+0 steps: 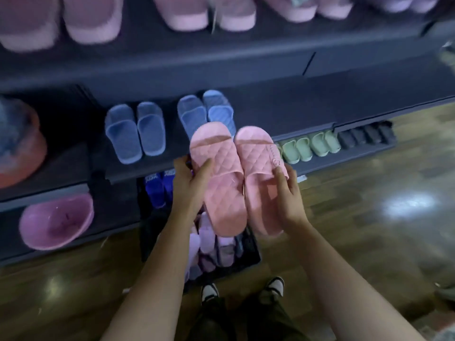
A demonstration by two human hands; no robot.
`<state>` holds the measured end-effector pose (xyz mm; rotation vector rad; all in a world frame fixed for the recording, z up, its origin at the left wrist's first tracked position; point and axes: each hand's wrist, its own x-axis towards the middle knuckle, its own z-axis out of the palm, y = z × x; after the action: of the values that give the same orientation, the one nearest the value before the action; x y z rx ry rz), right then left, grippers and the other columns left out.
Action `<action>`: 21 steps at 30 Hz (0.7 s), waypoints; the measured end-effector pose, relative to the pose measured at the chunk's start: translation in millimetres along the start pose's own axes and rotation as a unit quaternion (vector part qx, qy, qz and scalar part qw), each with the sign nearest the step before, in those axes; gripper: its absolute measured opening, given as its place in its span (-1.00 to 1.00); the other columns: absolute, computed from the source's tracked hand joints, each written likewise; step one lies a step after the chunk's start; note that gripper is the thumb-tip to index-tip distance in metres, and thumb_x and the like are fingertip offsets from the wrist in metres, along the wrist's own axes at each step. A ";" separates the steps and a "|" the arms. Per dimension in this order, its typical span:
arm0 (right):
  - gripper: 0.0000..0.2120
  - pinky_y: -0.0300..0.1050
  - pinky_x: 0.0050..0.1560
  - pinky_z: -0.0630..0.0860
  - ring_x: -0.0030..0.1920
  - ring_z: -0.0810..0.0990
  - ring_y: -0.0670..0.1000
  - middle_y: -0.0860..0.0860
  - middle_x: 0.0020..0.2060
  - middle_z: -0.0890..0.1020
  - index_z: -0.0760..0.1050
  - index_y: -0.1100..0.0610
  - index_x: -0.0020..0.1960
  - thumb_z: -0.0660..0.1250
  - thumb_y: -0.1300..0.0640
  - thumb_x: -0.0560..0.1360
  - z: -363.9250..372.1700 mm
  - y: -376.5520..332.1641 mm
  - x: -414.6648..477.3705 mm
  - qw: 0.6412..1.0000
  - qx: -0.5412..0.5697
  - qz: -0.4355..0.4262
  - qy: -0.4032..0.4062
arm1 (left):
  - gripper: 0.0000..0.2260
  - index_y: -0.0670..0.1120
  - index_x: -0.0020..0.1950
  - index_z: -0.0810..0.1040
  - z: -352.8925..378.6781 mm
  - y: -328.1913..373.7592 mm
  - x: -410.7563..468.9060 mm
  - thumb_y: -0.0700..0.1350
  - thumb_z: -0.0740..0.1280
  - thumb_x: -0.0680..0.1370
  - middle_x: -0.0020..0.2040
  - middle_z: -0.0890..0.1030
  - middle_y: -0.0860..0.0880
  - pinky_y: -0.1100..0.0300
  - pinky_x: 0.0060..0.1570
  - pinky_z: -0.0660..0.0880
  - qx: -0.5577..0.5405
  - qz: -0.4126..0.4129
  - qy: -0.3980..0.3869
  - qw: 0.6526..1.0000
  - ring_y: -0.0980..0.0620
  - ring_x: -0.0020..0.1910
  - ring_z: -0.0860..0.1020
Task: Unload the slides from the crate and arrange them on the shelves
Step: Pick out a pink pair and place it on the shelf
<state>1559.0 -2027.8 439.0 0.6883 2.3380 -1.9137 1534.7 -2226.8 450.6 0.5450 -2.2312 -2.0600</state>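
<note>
pink basin [56, 221] lower left | glossy wooden floor [369, 205] | sneakers [209, 291] bottom centre

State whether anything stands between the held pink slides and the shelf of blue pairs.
Nothing visible does. The left hand and right hand hold the pink slides before the shelf; a blue pair fills the spot ahead.

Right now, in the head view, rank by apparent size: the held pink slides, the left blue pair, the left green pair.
1. pink quilted slides, nearest the camera, so true size unsure
2. left blue slides
3. left green slides, farther off
</note>
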 end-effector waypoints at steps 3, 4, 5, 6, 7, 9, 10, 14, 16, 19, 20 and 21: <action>-0.57 0.05 0.36 0.34 0.28 0.45 -0.02 -0.11 0.28 0.49 0.30 -0.20 0.36 0.09 -0.30 0.55 -48.8 -33.5 0.5 0.999 0.017 -0.014 0.036 | -0.35 0.04 0.29 0.37 36.0 45.5 -8.2 0.24 0.41 0.27 0.08 0.55 0.25 0.30 0.05 0.47 0.009 0.056 -0.090 0.994 0.32 0.03 0.53; -0.56 0.06 0.37 0.33 0.30 0.43 -0.01 -0.09 0.32 0.46 0.28 -0.21 0.38 0.08 -0.31 0.55 -66.4 -42.5 1.2 0.998 0.022 -0.023 0.048 | -0.36 0.07 0.32 0.36 50.5 59.7 -12.4 0.19 0.42 0.30 0.10 0.54 0.27 0.35 0.04 0.46 0.005 0.075 -0.116 0.990 0.36 0.04 0.52; -0.55 0.07 0.37 0.33 0.31 0.43 0.00 -0.08 0.34 0.45 0.28 -0.22 0.39 0.08 -0.32 0.55 -84.7 -49.6 3.5 0.997 0.028 -0.030 0.061 | -0.41 0.11 0.33 0.36 66.7 71.7 -15.8 0.14 0.42 0.33 0.12 0.53 0.27 0.37 0.04 0.45 0.006 0.088 -0.138 0.986 0.37 0.06 0.51; -0.54 0.09 0.36 0.34 0.31 0.43 0.00 -0.07 0.34 0.45 0.29 -0.22 0.38 0.09 -0.32 0.54 -103.7 -56.0 6.2 0.996 0.028 -0.032 0.073 | -0.47 0.18 0.30 0.36 83.4 82.2 -19.5 0.12 0.41 0.36 0.13 0.53 0.27 0.34 0.06 0.45 0.016 0.101 -0.153 0.983 0.36 0.08 0.51; -0.55 0.10 0.35 0.36 0.29 0.45 0.01 -0.06 0.33 0.47 0.31 -0.23 0.37 0.11 -0.33 0.53 -122.7 -60.7 10.2 0.995 0.027 -0.038 0.085 | -0.52 0.25 0.27 0.36 101.2 91.8 -23.6 0.13 0.39 0.38 0.15 0.53 0.25 0.28 0.10 0.44 0.027 0.115 -0.155 0.981 0.32 0.12 0.50; -0.52 0.10 0.31 0.41 0.24 0.50 0.02 -0.04 0.26 0.52 0.35 -0.22 0.32 0.13 -0.38 0.48 -161.6 -67.0 20.7 0.992 0.027 -0.056 0.107 | -0.48 0.22 0.33 0.37 139.9 103.5 -29.2 0.24 0.36 0.39 0.24 0.49 0.12 0.11 0.23 0.42 0.049 0.154 -0.139 0.977 0.16 0.23 0.46; -0.51 0.09 0.28 0.43 0.20 0.53 0.01 -0.03 0.22 0.56 0.37 -0.21 0.30 0.14 -0.39 0.46 -181.3 -69.1 27.4 0.990 0.025 -0.064 0.120 | -0.40 0.14 0.39 0.35 160.8 108.8 -32.5 0.28 0.32 0.38 0.29 0.45 0.05 0.06 0.29 0.38 0.060 0.178 -0.129 0.974 0.10 0.27 0.43; -0.62 0.00 0.17 0.49 0.06 0.58 -0.07 -0.09 0.12 0.59 0.38 -0.19 0.27 0.16 -0.30 0.52 -261.0 -81.2 60.8 0.980 0.027 -0.100 0.168 | -0.45 0.06 0.40 0.39 249.7 138.8 -53.1 0.24 0.29 0.46 0.32 0.40 0.01 0.17 0.18 0.34 0.029 0.178 -0.129 0.975 0.09 0.26 0.42; -0.63 -0.01 0.17 0.48 0.07 0.57 -0.09 -0.13 0.12 0.58 0.38 -0.19 0.28 0.14 -0.28 0.53 -305.8 -90.7 80.1 0.978 0.036 -0.109 0.177 | -0.54 0.12 0.33 0.43 298.8 154.2 -61.0 0.23 0.30 0.47 0.29 0.45 0.06 0.19 0.17 0.35 0.003 0.190 -0.138 0.972 0.13 0.23 0.44; -0.63 -0.08 0.15 0.42 0.15 0.53 -0.03 -0.08 0.17 0.55 0.38 -0.08 0.31 0.11 -0.21 0.58 -352.7 -98.5 102.3 0.975 0.040 -0.108 0.192 | -0.64 0.18 0.25 0.45 350.5 169.6 -67.1 0.22 0.30 0.48 0.19 0.51 0.17 0.26 0.11 0.36 -0.012 0.192 -0.145 0.971 0.20 0.17 0.46; -0.63 -0.09 0.14 0.41 0.16 0.52 -0.02 -0.08 0.18 0.54 0.38 -0.06 0.31 0.11 -0.20 0.58 -380.0 -103.1 114.3 0.973 0.047 -0.114 0.195 | -0.67 0.17 0.25 0.45 379.8 181.0 -72.1 0.17 0.31 0.51 0.15 0.51 0.21 0.28 0.08 0.37 -0.017 0.189 -0.142 0.971 0.21 0.15 0.47; -0.62 -0.11 0.13 0.39 0.16 0.51 -0.03 -0.08 0.19 0.53 0.38 -0.06 0.31 0.11 -0.20 0.59 -399.8 -107.7 123.3 0.973 0.048 -0.114 0.193 | -0.70 0.17 0.25 0.46 403.0 188.0 -74.8 0.13 0.32 0.53 0.10 0.52 0.26 0.28 0.07 0.38 -0.030 0.180 -0.138 0.973 0.22 0.13 0.49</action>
<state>1505.7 -1628.5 595.2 0.9087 2.6681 -2.1695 1452.4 -1811.2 605.2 -0.1563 -2.1877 -2.0994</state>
